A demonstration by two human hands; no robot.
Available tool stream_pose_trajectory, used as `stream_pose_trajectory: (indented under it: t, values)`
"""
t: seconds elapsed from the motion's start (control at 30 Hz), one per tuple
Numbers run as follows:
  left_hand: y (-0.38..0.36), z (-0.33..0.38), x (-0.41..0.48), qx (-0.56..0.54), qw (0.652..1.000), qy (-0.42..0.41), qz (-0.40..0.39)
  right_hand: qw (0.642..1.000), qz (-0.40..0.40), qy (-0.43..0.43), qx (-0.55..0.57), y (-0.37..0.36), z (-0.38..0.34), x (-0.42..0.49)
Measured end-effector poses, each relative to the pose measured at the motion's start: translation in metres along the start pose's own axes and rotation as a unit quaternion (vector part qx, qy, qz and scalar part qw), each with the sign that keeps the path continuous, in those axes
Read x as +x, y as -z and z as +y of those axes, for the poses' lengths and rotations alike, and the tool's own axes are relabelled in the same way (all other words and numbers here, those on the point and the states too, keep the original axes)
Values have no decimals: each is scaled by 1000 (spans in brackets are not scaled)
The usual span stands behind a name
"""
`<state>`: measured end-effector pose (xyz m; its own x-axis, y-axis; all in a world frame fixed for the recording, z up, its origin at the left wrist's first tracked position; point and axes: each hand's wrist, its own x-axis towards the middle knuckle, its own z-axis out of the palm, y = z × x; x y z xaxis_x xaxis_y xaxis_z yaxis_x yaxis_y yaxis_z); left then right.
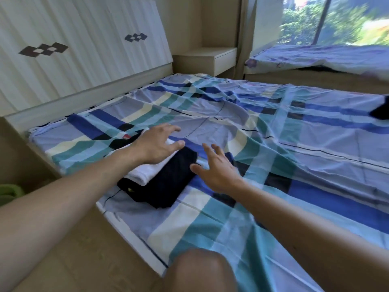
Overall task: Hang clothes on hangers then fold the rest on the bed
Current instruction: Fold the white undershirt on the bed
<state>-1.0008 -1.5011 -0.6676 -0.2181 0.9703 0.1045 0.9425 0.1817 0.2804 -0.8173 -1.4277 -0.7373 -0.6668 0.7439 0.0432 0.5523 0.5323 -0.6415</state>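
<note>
Head view, single entry.

Item 1. Bed, plaid sheet in blue, teal and cream, rumpled toward the middle. It carried all the clothing in view.

Item 2. Stack of folded clothes near the bed's left edge: a navy garment at the bottom, a white garment folded and laid on its left half, and a black piece with a red label just behind, largely hidden by the forearm.

Item 3. Dark item at the far right edge of the sheet, well apart from the stack, cut off by the frame; whether folded could not be told.

Item 4. Hangers: none visible, so the hanging step could not be checked. Judged status: folding well advanced, with at most the dark item at right left to do.

Item 5. Left hand, palm down over the far end of the white garment, fingers spread and lightly bent, gripping nothing; contact with the cloth could not be told.

Item 6. Right hand, palm down just beside the navy garment's right edge, fingers spread and straight, thumb toward the cloth, holding nothing.
</note>
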Motion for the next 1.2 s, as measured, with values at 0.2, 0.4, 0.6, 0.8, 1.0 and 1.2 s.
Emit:
stream_pose_trajectory:
  t: [0.2, 0.4, 0.6, 0.8, 1.0, 1.2]
  values:
    - [-49, 161, 6, -213, 973, -90, 20, 991, 117, -47, 41, 103, 97, -76]
    - [-111, 305, 4, -349, 928, -131, -23, 958, 239, -135, 86, 193, 204, -181]
    - [-157, 381, -3, -409, 898, -146, -75, 927, 295, -231, 27, 242, 284, -261]
    - [-187, 400, -5, -386, 903, -149, -114, 906, 283, -313, -32, 268, 354, -269]
    - [-198, 398, -2, -365, 912, -150, -114, 895, 261, -352, -79, 297, 393, -232]
    - [-202, 396, 1, -352, 915, -165, -109, 884, 202, -390, -156, 311, 430, -211]
